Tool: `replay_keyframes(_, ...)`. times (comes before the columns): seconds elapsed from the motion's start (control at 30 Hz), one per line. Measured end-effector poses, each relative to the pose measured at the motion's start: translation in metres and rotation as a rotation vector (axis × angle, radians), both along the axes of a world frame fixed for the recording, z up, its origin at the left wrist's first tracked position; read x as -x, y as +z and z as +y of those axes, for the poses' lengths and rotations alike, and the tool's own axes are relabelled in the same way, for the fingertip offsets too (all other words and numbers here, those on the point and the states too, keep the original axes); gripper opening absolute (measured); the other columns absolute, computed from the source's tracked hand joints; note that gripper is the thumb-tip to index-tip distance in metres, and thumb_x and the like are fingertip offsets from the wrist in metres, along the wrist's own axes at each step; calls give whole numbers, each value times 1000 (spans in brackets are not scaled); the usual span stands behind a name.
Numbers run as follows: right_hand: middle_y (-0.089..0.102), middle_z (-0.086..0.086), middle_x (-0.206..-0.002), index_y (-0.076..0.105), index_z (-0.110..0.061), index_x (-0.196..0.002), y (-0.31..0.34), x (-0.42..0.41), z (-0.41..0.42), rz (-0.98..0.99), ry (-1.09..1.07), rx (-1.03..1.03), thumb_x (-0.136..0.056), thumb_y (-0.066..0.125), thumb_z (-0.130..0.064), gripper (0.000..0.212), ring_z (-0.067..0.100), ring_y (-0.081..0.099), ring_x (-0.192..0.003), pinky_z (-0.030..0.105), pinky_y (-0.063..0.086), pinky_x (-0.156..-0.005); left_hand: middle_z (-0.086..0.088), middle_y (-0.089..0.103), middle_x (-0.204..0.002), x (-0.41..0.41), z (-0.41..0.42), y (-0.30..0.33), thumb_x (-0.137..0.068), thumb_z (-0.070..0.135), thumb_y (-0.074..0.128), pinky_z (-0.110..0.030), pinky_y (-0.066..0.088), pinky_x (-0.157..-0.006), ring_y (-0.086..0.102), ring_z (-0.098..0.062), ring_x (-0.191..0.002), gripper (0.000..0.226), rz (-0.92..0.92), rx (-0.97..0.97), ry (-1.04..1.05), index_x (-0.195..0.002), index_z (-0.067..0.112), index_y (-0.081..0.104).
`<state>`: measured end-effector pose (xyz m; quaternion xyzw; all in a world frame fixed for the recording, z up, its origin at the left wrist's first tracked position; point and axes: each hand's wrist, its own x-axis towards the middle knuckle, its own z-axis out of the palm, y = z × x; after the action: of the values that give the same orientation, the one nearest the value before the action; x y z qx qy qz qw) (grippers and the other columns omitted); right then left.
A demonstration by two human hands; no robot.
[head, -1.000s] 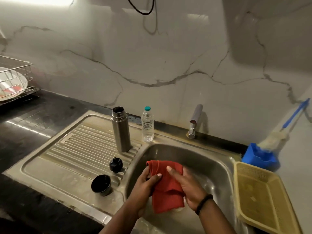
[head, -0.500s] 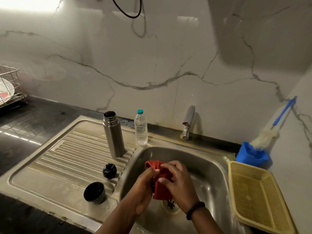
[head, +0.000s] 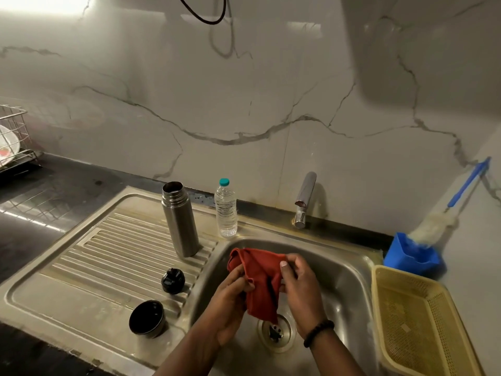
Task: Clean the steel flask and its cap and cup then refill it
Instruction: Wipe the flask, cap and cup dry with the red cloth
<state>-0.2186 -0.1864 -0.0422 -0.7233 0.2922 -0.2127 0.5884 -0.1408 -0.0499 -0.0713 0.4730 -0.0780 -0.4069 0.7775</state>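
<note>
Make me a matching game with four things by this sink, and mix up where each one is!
Things:
1. tall steel flask
2. red cloth
3. clear plastic water bottle with a teal cap
4. white brush with a blue handle

Places:
A. held in both hands over the sink basin
B. leaning in the blue holder at the right
C. standing open on the ribbed draining board
D. standing on the sink's back edge, between the flask and the tap

Pairs: 1-C, 2-A, 3-D, 4-B
</note>
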Motion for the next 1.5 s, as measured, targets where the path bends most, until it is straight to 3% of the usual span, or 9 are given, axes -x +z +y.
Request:
replay_keyframes(0.27, 70, -10, -100, 63, -22, -105, 20, 11, -13, -263, -3, -128, -101, 49, -14, 17, 6, 67, -92, 25, 56, -77, -3, 67, -56, -7, -14, 6, -105, 16, 39, -17, 51, -44, 63, -9, -44, 32, 225, -80, 197, -83, 7, 61)
replay_keyframes(0.43, 65, -21, -101, 66, -34, -97, 20, 15, -1, -101, 335, 361, -97, 57, -19, 18, 5, 61, -99, 26, 53, -84, -9, 71, -68, -11, -18, 13, -104, 23, 42, -31, 48, -70, 66, -16, -62, 32, 280, -66, 256, -92, 3, 65)
replay_keyframes(0.6, 56, -21, -104, 63, -30, -102, 11, 11, 21, -134, 404, 628, -94, 55, -33, 11, 2, 51, -102, 21, 45, -86, -13, 69, -69, -13, -24, 25, -104, 21, 45, -34, 54, -63, 67, -23, -70, 31, 291, -111, 257, -88, 3, 65)
replay_keyframes(0.7, 50, -23, -105, 58, -32, -102, 4, 9, 33, -18, 389, 574, -85, 60, -52, 26, 0, 48, -104, 19, 45, -85, -13, 62, -72, -11, -27, 25, -103, 16, 49, -28, 54, -45, 66, -20, -61, 21, 258, -172, 295, -93, 1, 61)
replay_keyframes(0.8, 60, -20, -94, 62, -33, -93, 8, 8, 33, -33, 263, 422, -89, 65, -33, 5, 2, 57, -94, 18, 48, -78, -17, 67, -87, -12, -25, 20, -102, 10, 49, -33, 56, -62, 66, -24, -76, 22, 167, -208, 290, -118, -2, 59)
replay_keyframes(1.07, 67, -2, -99, 56, -40, -116, 18, 11, -4, -117, -24, -79, -97, 54, -8, 38, 8, 66, -89, 26, 58, -75, -24, 69, -111, -27, -13, 5, -97, 17, 57, -37, 56, -87, 68, -28, -100, 33, 95, -145, 312, -120, -5, 63)
replay_keyframes(1.2, 65, 0, -109, 67, -21, -101, 26, 12, -21, -172, -14, -195, -99, 45, -1, 30, 13, 64, -97, 22, 56, -72, -21, 63, -98, -34, -6, -6, -96, 9, 60, -29, 61, -59, 69, -22, -68, 33, 190, -128, 396, -127, 6, 50)
replay_keyframes(1.3, 65, 5, -108, 67, -14, -104, 28, 17, -35, -170, 35, -330, -99, 43, 1, 29, 16, 65, -95, 26, 56, -76, -20, 66, -100, -42, -2, -8, -96, 13, 58, -33, 57, -74, 63, -26, -83, 31, 195, -85, 315, -126, 5, 59)
replay_keyframes(1.5, 53, -18, -120, 56, -38, -115, 28, 26, -61, -18, 178, 258, -87, 66, 1, 50, -15, 52, -108, 4, 45, -83, -12, 72, -111, -54, 9, -16, -75, 7, 75, -29, 55, -84, 68, -25, -103, 56, -391, -307, 127, -128, 13, 58)
